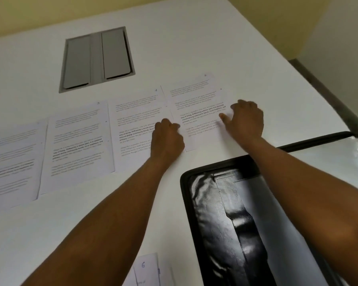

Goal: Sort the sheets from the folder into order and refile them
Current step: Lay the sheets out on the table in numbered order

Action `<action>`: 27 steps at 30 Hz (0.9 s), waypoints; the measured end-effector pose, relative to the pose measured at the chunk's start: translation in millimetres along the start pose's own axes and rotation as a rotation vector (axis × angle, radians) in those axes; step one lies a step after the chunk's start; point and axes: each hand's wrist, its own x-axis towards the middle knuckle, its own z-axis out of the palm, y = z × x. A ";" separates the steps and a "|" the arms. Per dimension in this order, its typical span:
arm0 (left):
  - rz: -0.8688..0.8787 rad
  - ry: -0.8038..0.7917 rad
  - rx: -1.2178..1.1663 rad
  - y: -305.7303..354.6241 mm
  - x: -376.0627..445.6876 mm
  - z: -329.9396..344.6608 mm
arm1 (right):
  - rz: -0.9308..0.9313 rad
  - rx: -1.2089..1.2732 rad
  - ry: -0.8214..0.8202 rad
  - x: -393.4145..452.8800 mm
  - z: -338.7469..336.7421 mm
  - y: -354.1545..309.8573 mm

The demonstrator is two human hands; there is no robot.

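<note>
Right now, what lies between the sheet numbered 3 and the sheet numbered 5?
The sheet numbered 4, flat on the white table; the left hand rests on its right edge. Head view shows it.

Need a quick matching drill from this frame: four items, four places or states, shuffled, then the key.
Items:
1. sheet marked 5
2. sheet marked 6
3. black folder
4. grey hatch

Places or states:
A. lying open at near right
B. at the near edge, between the forearms
C. set into the white table at the far side
D. under both hands, right end of the row

Pairs: 1-D, 2-B, 3-A, 4-C
</note>
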 end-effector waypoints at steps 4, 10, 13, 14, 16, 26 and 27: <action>0.051 0.019 0.026 -4.2 -61.7 -28.7 | -0.091 0.094 0.002 -64.2 -26.4 -15.8; 0.011 0.034 -0.004 -18.9 -201.9 -76.8 | -0.109 0.384 0.031 -209.3 -73.4 -50.6; -0.022 0.035 -0.018 -34.1 -282.2 -95.5 | -0.088 0.492 -0.017 -286.8 -89.8 -71.4; -0.026 0.024 -0.008 -40.8 -309.0 -99.9 | -0.082 0.521 -0.044 -313.3 -90.7 -76.7; -0.030 -0.004 0.021 -56.4 -361.2 -106.5 | -0.084 0.556 -0.094 -363.8 -88.2 -84.3; -0.303 -0.121 0.117 -115.7 -532.7 -124.6 | 0.093 0.544 -0.498 -520.3 -78.9 -106.2; -0.328 -0.147 0.122 -119.1 -541.3 -125.4 | 0.113 0.528 -0.516 -527.7 -78.3 -110.0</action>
